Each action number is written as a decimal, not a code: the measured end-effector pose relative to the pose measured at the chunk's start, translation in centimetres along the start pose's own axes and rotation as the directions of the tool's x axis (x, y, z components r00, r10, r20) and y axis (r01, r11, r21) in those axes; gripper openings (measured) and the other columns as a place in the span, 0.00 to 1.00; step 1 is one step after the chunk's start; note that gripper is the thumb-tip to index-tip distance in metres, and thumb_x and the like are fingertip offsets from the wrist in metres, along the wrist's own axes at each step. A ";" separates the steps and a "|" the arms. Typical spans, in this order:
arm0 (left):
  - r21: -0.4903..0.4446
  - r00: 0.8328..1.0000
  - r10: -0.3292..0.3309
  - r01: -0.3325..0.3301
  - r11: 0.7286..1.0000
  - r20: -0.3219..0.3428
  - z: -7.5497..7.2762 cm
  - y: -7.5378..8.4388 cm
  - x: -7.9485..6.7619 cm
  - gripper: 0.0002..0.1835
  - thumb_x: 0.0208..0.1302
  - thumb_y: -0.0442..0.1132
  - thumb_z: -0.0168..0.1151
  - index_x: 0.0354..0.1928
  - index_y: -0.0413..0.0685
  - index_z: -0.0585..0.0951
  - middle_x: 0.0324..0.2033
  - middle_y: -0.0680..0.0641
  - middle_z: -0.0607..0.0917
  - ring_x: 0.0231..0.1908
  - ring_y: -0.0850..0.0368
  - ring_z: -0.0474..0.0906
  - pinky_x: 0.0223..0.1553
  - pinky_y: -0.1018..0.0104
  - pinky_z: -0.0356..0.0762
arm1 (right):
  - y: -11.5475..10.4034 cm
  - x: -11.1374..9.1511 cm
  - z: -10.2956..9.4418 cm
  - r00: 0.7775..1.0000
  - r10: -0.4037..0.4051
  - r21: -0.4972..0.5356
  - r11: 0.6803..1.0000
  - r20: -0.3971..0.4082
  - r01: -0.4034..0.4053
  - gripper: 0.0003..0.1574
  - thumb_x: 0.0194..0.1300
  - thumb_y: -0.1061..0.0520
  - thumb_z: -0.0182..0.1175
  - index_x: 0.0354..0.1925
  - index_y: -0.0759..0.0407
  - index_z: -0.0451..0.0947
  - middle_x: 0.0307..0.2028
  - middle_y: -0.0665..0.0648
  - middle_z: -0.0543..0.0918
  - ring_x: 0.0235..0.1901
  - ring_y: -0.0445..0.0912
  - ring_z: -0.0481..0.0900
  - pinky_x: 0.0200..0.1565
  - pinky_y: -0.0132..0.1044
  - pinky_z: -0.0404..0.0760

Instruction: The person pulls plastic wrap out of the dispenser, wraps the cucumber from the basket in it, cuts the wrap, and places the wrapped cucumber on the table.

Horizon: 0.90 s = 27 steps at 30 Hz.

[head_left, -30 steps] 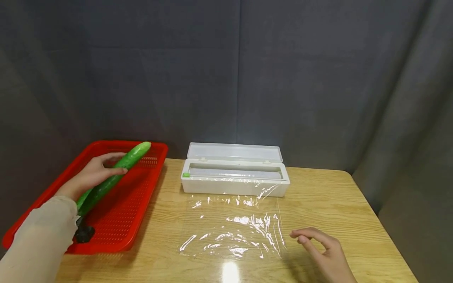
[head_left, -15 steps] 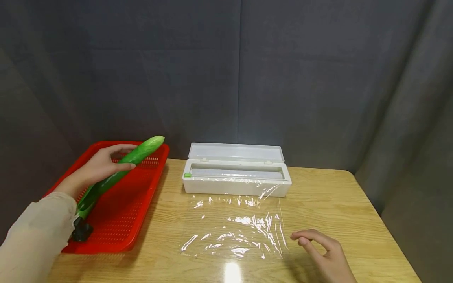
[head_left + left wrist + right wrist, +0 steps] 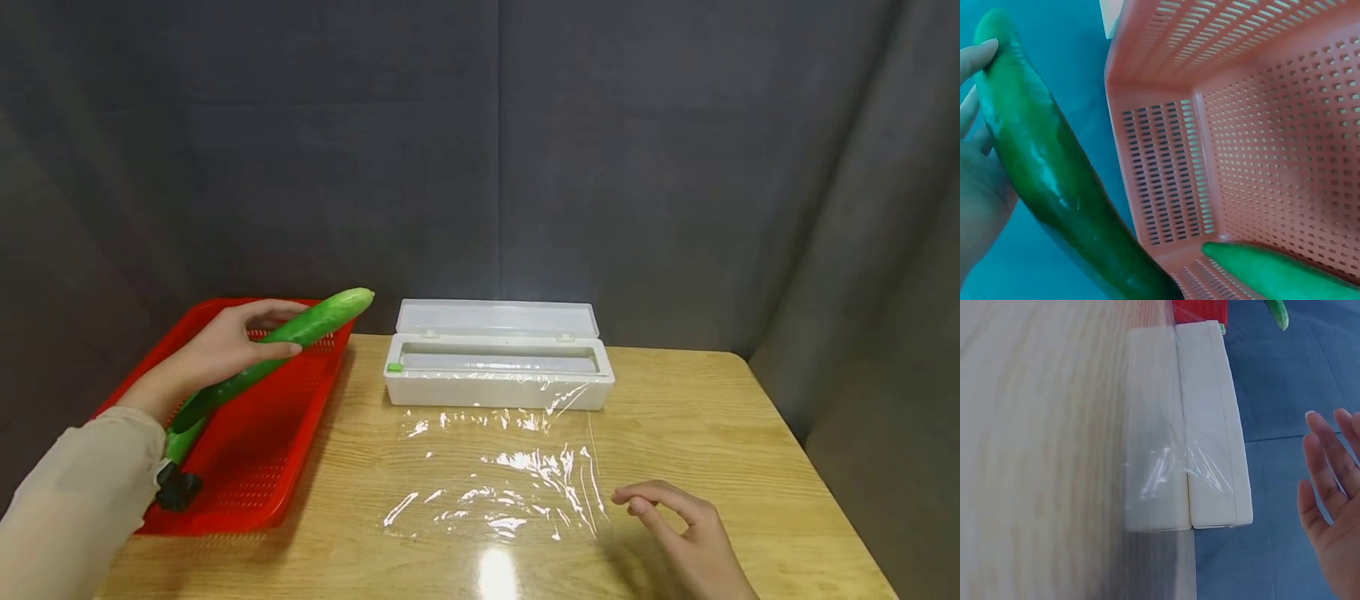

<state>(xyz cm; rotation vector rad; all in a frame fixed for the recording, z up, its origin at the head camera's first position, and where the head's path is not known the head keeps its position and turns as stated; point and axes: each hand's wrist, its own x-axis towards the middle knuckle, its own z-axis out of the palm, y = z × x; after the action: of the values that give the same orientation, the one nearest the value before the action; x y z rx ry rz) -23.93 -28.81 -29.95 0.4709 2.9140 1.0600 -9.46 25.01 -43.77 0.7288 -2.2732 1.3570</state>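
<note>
My left hand [image 3: 225, 348] grips a long green cucumber [image 3: 330, 315] around its middle, over the red plastic basket [image 3: 258, 442]. The cucumber tilts, its pale tip up to the right beyond the basket's rim. A second cucumber [image 3: 1285, 272] lies in the basket in the left wrist view. My right hand [image 3: 693, 533] hovers at the table's front right, fingers loosely bent and holding nothing. Left of its fingertips, a sheet of clear cling film [image 3: 517, 462] lies spread on the table, drawn from a white cling film dispenser [image 3: 495, 392] with its lid raised.
A green cutter slider [image 3: 395, 367] sits at the left end of the dispenser's front edge. Behind the wooden table [image 3: 697, 417] hangs a dark grey curtain [image 3: 637, 183]. A black device [image 3: 177, 487] is at my left wrist, over the basket.
My left hand has lifted the cucumber and carried it to the right, its tip passing from above the basket to beyond the rim. The right hand stays nearly still.
</note>
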 end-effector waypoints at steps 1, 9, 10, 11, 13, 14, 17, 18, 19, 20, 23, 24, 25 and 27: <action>0.003 1.000 0.003 -0.003 1.000 0.000 0.0 0.2 0.0 0.32 0.64 0.47 0.69 0.68 0.51 0.72 0.60 0.43 0.77 0.57 0.45 0.72 0.50 0.49 0.74 | -0.1 0.1 0.0 1.000 -0.001 0.000 1.000 0.001 0.001 0.22 0.61 0.78 0.58 0.44 0.58 0.84 0.40 0.52 0.87 0.39 0.41 0.84 0.44 0.27 0.79; -0.006 0.999 0.044 -0.044 0.999 0.012 0.3 2.1 -0.1 0.30 0.63 0.49 0.69 0.67 0.53 0.74 0.58 0.45 0.79 0.54 0.48 0.74 0.48 0.53 0.74 | 0.0 0.0 0.3 0.998 0.064 0.022 0.998 0.000 -0.064 0.19 0.64 0.76 0.57 0.44 0.56 0.85 0.41 0.50 0.87 0.39 0.42 0.84 0.42 0.29 0.80; -0.009 0.999 0.045 -0.044 0.999 0.016 0.4 2.3 -0.1 0.30 0.63 0.49 0.69 0.67 0.53 0.74 0.59 0.45 0.79 0.54 0.48 0.74 0.49 0.53 0.74 | 0.1 -0.1 0.4 0.998 0.061 0.021 0.998 -0.004 -0.061 0.19 0.64 0.76 0.57 0.44 0.57 0.85 0.41 0.51 0.87 0.39 0.42 0.84 0.43 0.29 0.80; -0.012 0.999 0.046 -0.046 0.999 0.019 0.4 2.5 -0.1 0.30 0.63 0.49 0.69 0.66 0.54 0.74 0.59 0.46 0.79 0.54 0.48 0.74 0.49 0.52 0.73 | 0.1 -0.1 0.4 0.998 0.055 0.021 0.998 -0.007 -0.055 0.19 0.64 0.76 0.57 0.44 0.58 0.85 0.40 0.52 0.87 0.39 0.41 0.84 0.43 0.28 0.80; -0.015 0.999 0.049 -0.049 0.999 0.022 0.5 3.0 -0.2 0.30 0.63 0.49 0.69 0.66 0.55 0.74 0.59 0.47 0.79 0.54 0.49 0.74 0.49 0.52 0.73 | 0.2 -0.2 0.6 0.999 0.049 0.023 0.999 -0.014 -0.049 0.19 0.63 0.77 0.57 0.44 0.60 0.85 0.40 0.54 0.87 0.38 0.42 0.84 0.43 0.28 0.79; -0.023 0.998 0.053 -0.052 0.998 0.022 0.6 3.2 -0.2 0.29 0.63 0.48 0.69 0.66 0.55 0.74 0.59 0.47 0.79 0.55 0.49 0.74 0.49 0.52 0.73 | 0.3 -0.3 0.6 0.999 0.048 0.024 0.999 -0.017 -0.047 0.19 0.63 0.77 0.57 0.44 0.60 0.85 0.40 0.54 0.87 0.38 0.42 0.84 0.43 0.27 0.79; -0.041 0.997 0.076 -0.074 0.996 0.026 0.9 3.7 -0.3 0.29 0.63 0.47 0.69 0.66 0.56 0.75 0.58 0.48 0.80 0.55 0.49 0.74 0.49 0.52 0.73 | 0.2 -0.3 0.6 0.999 0.054 0.026 0.998 -0.004 -0.054 0.19 0.64 0.76 0.57 0.45 0.58 0.85 0.41 0.52 0.87 0.39 0.42 0.84 0.43 0.27 0.79; -0.047 0.996 0.084 -0.083 0.996 0.028 0.9 3.9 -0.3 0.29 0.63 0.47 0.70 0.66 0.56 0.75 0.58 0.48 0.80 0.55 0.49 0.74 0.49 0.52 0.73 | 0.2 -0.3 0.6 0.998 0.055 0.025 0.998 -0.002 -0.055 0.19 0.64 0.76 0.57 0.45 0.58 0.85 0.41 0.52 0.87 0.39 0.42 0.84 0.43 0.28 0.79; -0.055 0.995 0.094 -0.092 0.994 0.030 1.0 4.1 -0.3 0.29 0.63 0.46 0.70 0.65 0.56 0.75 0.57 0.48 0.80 0.55 0.49 0.75 0.49 0.52 0.73 | 0.2 -0.2 0.6 0.998 0.056 0.027 0.998 0.000 -0.056 0.19 0.64 0.76 0.57 0.45 0.58 0.85 0.40 0.52 0.87 0.39 0.42 0.84 0.43 0.28 0.79; -0.062 0.994 0.101 -0.098 0.993 0.033 1.1 4.2 -0.3 0.29 0.62 0.46 0.70 0.65 0.56 0.75 0.57 0.48 0.80 0.55 0.49 0.75 0.49 0.53 0.74 | 0.2 -0.2 0.6 0.999 0.053 0.026 0.998 0.004 -0.053 0.19 0.64 0.76 0.57 0.45 0.58 0.85 0.40 0.52 0.87 0.39 0.43 0.84 0.43 0.28 0.79; -0.075 0.992 0.123 -0.119 0.990 0.041 1.5 4.9 -0.3 0.29 0.62 0.46 0.71 0.65 0.56 0.76 0.56 0.49 0.81 0.53 0.50 0.75 0.48 0.53 0.74 | 0.3 -0.2 0.6 0.999 0.046 0.026 0.999 0.000 -0.046 0.18 0.64 0.77 0.57 0.44 0.60 0.85 0.40 0.53 0.87 0.38 0.43 0.84 0.43 0.28 0.80; -0.077 0.991 0.125 -0.121 0.990 0.043 1.6 5.0 -0.2 0.29 0.62 0.46 0.71 0.65 0.57 0.76 0.55 0.49 0.81 0.53 0.50 0.75 0.47 0.53 0.74 | 0.3 -0.2 0.6 0.999 0.044 0.025 0.999 -0.003 -0.044 0.18 0.63 0.77 0.57 0.44 0.60 0.85 0.40 0.54 0.87 0.38 0.43 0.84 0.42 0.28 0.80; -0.077 0.991 0.124 -0.120 0.990 0.046 1.8 5.2 -0.2 0.29 0.61 0.47 0.71 0.65 0.58 0.76 0.55 0.50 0.81 0.52 0.51 0.75 0.47 0.54 0.75 | 0.3 -0.3 0.6 0.999 0.046 0.024 0.999 -0.005 -0.046 0.18 0.64 0.77 0.58 0.44 0.60 0.85 0.40 0.53 0.87 0.38 0.43 0.84 0.42 0.28 0.80; -0.076 0.990 0.128 -0.124 0.989 0.053 2.1 5.6 -0.2 0.29 0.61 0.47 0.71 0.64 0.59 0.76 0.54 0.51 0.81 0.51 0.51 0.75 0.46 0.54 0.75 | 0.4 -0.4 0.6 0.999 0.047 0.022 0.999 -0.010 -0.047 0.19 0.63 0.77 0.58 0.45 0.60 0.85 0.40 0.54 0.87 0.37 0.43 0.84 0.42 0.28 0.79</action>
<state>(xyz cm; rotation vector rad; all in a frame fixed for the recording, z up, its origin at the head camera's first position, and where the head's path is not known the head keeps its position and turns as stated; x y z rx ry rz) -22.00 -23.51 -28.10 0.6797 2.8167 1.1420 -9.47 24.72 -44.55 0.6772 -2.2847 1.4052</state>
